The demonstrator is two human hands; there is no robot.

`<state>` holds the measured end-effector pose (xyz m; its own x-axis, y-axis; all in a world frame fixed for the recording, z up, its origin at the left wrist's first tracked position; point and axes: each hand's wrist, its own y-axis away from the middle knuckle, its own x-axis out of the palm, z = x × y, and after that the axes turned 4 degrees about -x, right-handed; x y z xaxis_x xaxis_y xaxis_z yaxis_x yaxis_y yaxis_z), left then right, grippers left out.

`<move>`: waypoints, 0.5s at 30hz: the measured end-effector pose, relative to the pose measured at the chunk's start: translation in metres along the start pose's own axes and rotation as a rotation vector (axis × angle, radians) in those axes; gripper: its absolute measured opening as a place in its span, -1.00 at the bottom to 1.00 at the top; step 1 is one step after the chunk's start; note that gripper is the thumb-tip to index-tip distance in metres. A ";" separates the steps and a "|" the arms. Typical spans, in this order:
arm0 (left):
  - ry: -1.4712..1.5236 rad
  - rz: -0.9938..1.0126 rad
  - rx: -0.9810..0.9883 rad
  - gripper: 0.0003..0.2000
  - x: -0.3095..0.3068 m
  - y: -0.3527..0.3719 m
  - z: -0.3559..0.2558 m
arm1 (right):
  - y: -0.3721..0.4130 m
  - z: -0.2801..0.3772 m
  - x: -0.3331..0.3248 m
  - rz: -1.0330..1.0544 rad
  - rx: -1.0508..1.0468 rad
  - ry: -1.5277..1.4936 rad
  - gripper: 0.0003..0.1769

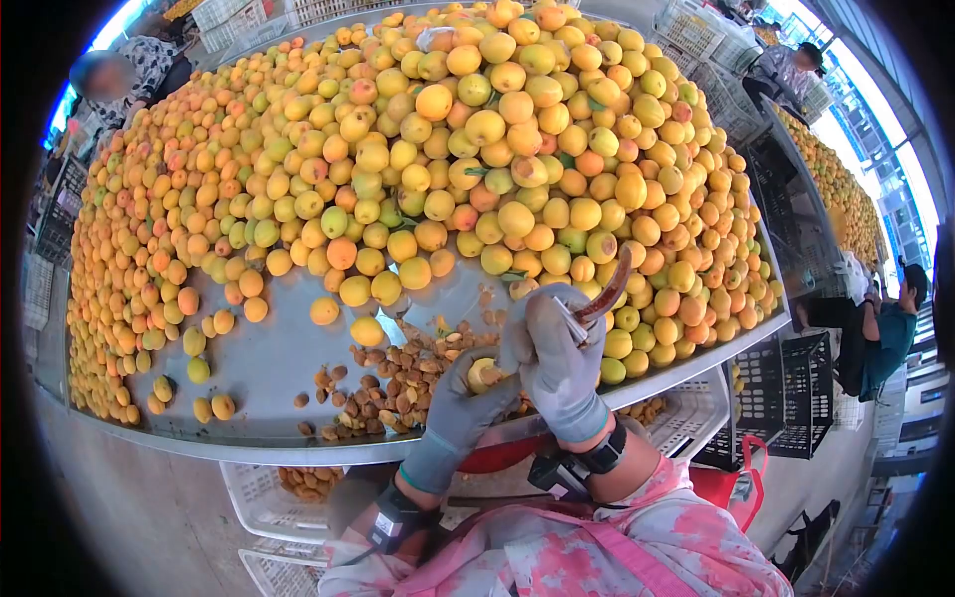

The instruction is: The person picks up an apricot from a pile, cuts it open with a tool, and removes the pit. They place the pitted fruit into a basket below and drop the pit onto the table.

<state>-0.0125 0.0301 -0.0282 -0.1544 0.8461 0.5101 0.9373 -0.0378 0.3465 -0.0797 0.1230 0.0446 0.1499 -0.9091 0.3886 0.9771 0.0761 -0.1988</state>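
My left hand (456,410), in a grey glove, is closed around an apricot (484,375) whose pale yellow surface faces up. Right beside it, my gloved right hand (555,348) grips a curved tool (611,286). Its reddish-brown, hook-shaped end sticks up past the fingers; the lower part is largely hidden by the hand. Both hands are over the front edge of a metal table (259,348). Just left of them lies a heap of brown apricot pits (403,383). Behind the hands rises a large pile of whole apricots (438,149).
White plastic crates (244,488) stand below the table edge, one with orange-brown pieces inside. Black crates (806,383) are stacked at right. One person (885,328) sits at the right, another (786,75) works farther back, and a third (139,70) is at the far left.
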 end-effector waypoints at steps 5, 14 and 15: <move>-0.404 -0.124 0.242 -0.54 -0.020 -0.009 0.028 | 0.005 -0.004 -0.003 0.004 0.167 -0.211 -0.85; -0.220 -0.096 0.116 -0.54 -0.009 -0.008 0.020 | 0.002 -0.032 -0.012 0.283 0.156 -0.036 -0.90; -0.197 -0.111 0.098 -0.55 -0.005 -0.006 0.016 | -0.004 -0.028 -0.008 0.272 0.094 0.002 -0.89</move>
<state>-0.0123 0.0344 -0.0450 -0.2028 0.9300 0.3065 0.9453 0.1043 0.3091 -0.0889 0.1182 0.0175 0.4085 -0.8506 0.3310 0.9106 0.3552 -0.2111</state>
